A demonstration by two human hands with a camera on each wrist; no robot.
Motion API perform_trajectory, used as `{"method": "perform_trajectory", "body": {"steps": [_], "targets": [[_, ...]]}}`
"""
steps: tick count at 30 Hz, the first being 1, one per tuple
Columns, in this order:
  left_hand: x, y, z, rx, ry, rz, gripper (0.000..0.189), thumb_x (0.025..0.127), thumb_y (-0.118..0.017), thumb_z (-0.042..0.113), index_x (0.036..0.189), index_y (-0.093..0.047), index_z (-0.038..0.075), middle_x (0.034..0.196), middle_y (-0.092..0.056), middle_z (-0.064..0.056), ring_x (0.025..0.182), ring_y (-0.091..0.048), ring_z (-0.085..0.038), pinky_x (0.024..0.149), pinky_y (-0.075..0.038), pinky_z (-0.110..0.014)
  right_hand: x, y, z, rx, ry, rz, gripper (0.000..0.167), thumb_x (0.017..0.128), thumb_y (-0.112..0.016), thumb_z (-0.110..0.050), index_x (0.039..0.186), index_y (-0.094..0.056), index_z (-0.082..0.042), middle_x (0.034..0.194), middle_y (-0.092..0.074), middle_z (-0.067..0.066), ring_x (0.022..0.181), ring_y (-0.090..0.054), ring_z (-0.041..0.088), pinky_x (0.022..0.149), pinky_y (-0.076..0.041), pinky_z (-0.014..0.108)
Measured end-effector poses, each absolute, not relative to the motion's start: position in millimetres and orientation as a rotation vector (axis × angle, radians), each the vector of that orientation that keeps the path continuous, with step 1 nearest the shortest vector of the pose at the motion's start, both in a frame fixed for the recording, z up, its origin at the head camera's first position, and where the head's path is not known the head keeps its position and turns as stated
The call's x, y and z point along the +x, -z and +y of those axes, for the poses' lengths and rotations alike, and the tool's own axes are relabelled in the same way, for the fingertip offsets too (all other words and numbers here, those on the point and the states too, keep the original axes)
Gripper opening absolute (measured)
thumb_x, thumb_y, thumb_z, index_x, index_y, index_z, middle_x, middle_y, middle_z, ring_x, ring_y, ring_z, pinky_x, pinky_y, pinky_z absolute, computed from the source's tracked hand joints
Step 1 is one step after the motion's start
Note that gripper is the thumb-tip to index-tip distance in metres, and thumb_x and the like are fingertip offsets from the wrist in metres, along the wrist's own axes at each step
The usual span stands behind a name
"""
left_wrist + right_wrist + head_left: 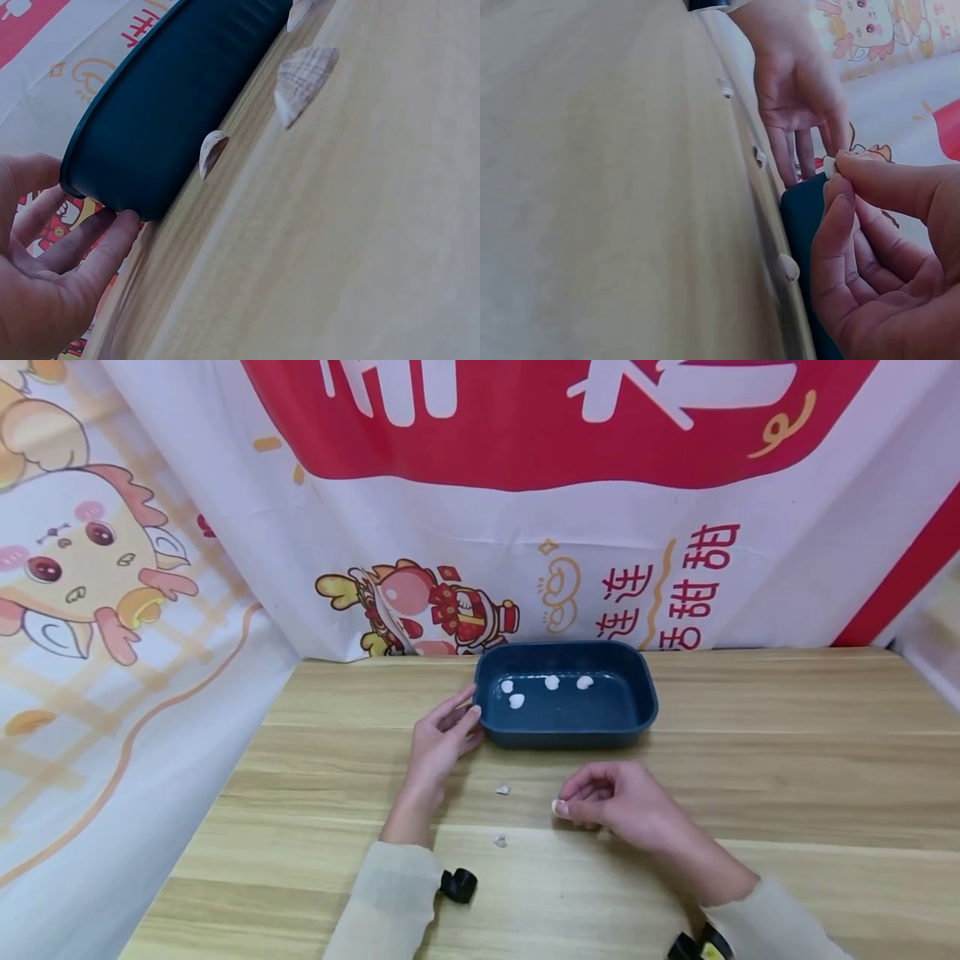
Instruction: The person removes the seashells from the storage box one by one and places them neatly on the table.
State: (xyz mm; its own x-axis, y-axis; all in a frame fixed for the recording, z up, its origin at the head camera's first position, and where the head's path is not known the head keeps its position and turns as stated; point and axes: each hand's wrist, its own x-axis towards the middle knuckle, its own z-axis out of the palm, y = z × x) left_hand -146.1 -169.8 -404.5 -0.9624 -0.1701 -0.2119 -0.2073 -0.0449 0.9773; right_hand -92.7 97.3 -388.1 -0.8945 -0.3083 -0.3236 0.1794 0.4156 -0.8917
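A dark blue rectangular basin stands near the back of the table with several small white seashells inside. At the basin's left end, my left hand touches the wall and front corner with extended fingers; the left wrist view shows its fingertips against the outer side. Between thumb and index finger, my right hand pinches a small white seashell above the table, in front of the basin. On the table lie a seashell close to the basin and another seashell nearer me.
The wood-grain table meets a printed white and red cloth just behind the basin. Another cloth with cartoon figures hangs along the left side. A third loose seashell appears beside the basin in the right wrist view.
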Motion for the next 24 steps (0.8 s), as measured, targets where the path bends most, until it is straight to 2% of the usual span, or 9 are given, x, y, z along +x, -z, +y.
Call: {"method": "perform_trajectory", "body": {"steps": [12, 24], "targets": [[-146, 405, -169, -0.420, -2.215, 2.152, 0.035, 0.106, -0.071, 0.026, 0.139, -0.072, 0.037, 0.148, -0.066, -0.006, 0.133, -0.069, -0.026, 0.107, -0.063, -0.040, -85, 396, 97, -0.175, 1.410, 2.269, 0.016, 0.088, -0.090, -0.019, 0.097, -0.079, -0.011, 0.087, -0.074, 0.004, 0.078, -0.064, 0.019, 0.062, -0.055, 0.026], [-145, 404, -168, -0.418, -2.223, 2.159, 0.034, 0.107, -0.071, 0.025, 0.139, -0.072, 0.035, 0.147, -0.067, -0.008, 0.132, -0.069, -0.027, 0.107, -0.063, -0.041, -83, 400, 110, -0.239, 1.348, 2.292, 0.012, 0.090, -0.087, -0.013, 0.095, -0.078, -0.007, 0.079, -0.074, 0.004, 0.068, -0.068, 0.018, 0.061, -0.062, 0.030]]}}
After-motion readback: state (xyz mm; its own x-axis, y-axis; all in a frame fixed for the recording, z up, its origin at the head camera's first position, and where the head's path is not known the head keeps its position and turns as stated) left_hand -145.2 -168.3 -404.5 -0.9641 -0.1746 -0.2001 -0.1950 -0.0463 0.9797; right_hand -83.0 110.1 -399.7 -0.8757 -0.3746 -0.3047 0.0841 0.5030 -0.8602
